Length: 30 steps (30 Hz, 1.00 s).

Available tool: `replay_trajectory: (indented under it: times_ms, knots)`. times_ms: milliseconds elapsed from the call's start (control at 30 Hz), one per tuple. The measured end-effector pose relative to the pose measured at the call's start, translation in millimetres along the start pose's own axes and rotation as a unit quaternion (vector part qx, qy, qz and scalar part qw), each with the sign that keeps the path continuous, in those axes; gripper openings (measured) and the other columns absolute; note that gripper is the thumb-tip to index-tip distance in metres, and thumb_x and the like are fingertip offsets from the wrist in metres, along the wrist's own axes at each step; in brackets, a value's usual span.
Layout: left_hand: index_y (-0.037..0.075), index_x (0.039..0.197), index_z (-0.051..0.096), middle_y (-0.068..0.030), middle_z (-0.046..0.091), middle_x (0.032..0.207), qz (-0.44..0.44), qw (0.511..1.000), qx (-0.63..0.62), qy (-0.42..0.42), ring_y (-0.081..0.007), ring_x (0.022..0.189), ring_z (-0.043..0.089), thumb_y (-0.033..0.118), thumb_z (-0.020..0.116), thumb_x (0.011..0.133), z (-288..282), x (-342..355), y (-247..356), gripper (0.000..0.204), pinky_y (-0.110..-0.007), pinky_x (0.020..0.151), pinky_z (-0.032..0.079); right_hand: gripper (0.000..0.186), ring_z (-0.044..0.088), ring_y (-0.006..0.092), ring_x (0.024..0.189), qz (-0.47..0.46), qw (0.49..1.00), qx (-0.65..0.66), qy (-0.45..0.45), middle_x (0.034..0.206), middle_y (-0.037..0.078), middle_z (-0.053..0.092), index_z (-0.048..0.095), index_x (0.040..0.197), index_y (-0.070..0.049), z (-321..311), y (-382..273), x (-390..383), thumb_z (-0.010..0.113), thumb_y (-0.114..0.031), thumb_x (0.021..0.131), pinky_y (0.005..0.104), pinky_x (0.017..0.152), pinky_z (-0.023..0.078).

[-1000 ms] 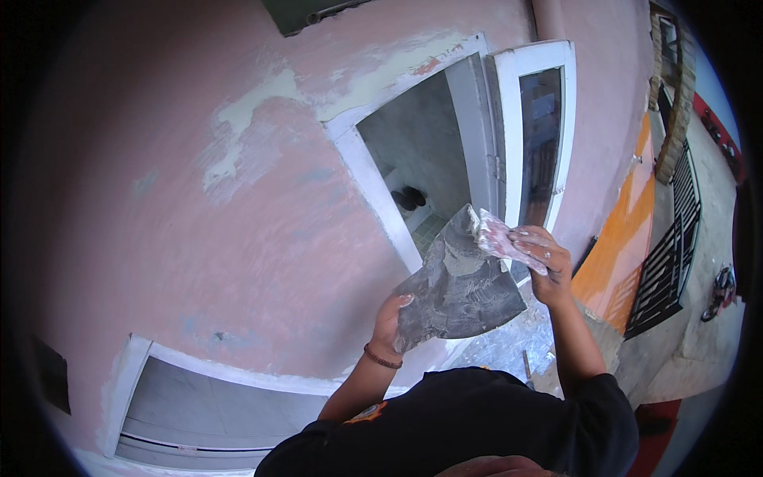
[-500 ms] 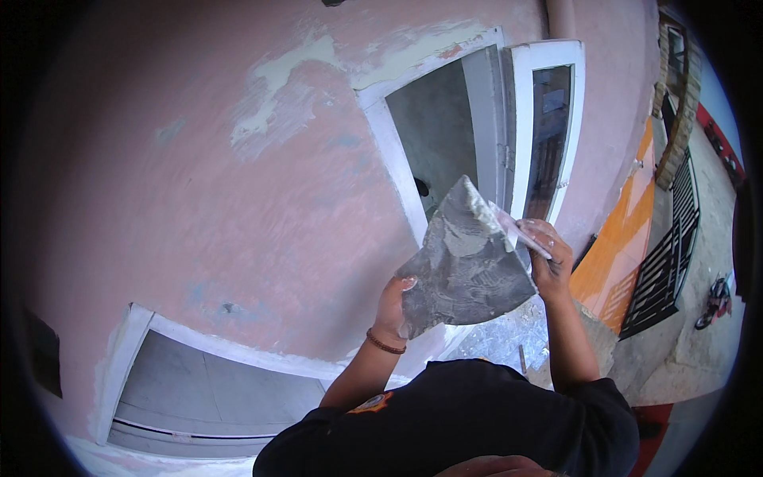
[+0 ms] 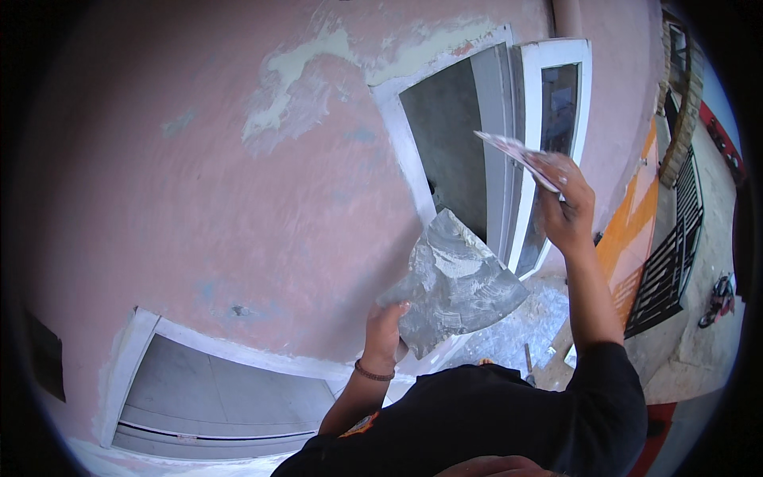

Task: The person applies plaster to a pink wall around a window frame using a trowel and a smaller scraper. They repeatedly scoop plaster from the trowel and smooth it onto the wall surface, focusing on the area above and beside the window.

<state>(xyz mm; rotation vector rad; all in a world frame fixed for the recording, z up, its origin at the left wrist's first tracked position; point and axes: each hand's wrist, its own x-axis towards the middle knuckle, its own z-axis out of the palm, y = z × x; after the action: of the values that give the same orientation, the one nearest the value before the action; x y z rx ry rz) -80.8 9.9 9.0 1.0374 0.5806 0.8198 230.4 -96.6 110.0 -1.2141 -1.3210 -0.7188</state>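
Observation:
My left hand grips a grey, roughly triangular board by its left edge, with the thumb on top. Pale wet filler is smeared over the board's face. To the upper right, my right hand is closed around a flat, thin, whitish-pink putty knife. The blade points up and left, apart from the board and in front of the window opening. Part of the tool is hidden by my fingers.
A pink wall fills the left, with a pale filler patch near the top. A white window frame has its sash swung out on the right. Another window is lower left. A black railing runs at right.
My right hand has lifted the putty knife up and away from the board's edge. The board has dropped a little and tilted, showing more of its face.

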Motion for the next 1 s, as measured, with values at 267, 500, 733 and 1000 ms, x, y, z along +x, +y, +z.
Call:
replay_trajectory:
  times_ms: [267, 500, 733, 1000]
  knots:
    - [-0.003, 0.120, 0.060, -0.0098, 0.068, 0.109, 0.034, 0.998, 0.040, 0.015, -0.0197, 0.099, 0.066, 0.006, 0.057, 0.086, 14.1, 14.8, -4.6, 0.036, -0.034, 0.090, 0.051, 0.038, 0.066, 0.0285, 0.109, -0.240, 0.965, -0.106, 0.010, 0.110, 0.006, 0.072, 0.075, 0.107, -0.013, 68.9, 13.2, 81.9, 0.070, -0.001, 0.071, 0.0406, 0.088, 0.054]
    - [-0.003, 0.123, 0.060, -0.0106, 0.069, 0.111, 0.018, 0.997, 0.032, 0.075, -0.0198, 0.101, 0.066, 0.003, 0.056, 0.087, 24.5, 26.9, -11.9, 0.036, -0.034, 0.091, 0.052, 0.029, 0.067, 0.0291, 0.112, -0.262, 0.962, -0.076, 0.013, 0.111, 0.007, 0.074, 0.075, 0.107, -0.011, 99.2, 24.3, 93.2, 0.071, -0.004, 0.080, 0.0442, 0.093, 0.053]
    - [-0.002, 0.132, 0.054, -0.0096, 0.065, 0.119, -0.006, 0.999, -0.010, 0.044, -0.0206, 0.112, 0.062, -0.002, 0.053, 0.090, 28.3, 31.8, -11.5, 0.042, -0.036, 0.100, 0.048, 0.028, 0.067, 0.0283, 0.111, -0.264, 0.963, -0.058, 0.017, 0.107, 0.006, 0.074, 0.076, 0.105, -0.011, 105.3, 29.3, 93.2, 0.073, -0.007, 0.078, 0.0440, 0.094, 0.052]
    - [-0.003, 0.133, 0.053, -0.0112, 0.064, 0.123, 0.000, 1.000, 0.008, 0.012, -0.0219, 0.113, 0.063, -0.002, 0.052, 0.090, 26.3, 36.8, -8.4, 0.043, -0.038, 0.101, 0.048, 0.031, 0.067, 0.0288, 0.111, -0.272, 0.961, -0.037, 0.018, 0.107, 0.007, 0.074, 0.077, 0.105, -0.010, 114.6, 20.5, 99.7, 0.072, -0.004, 0.075, 0.0443, 0.094, 0.051]
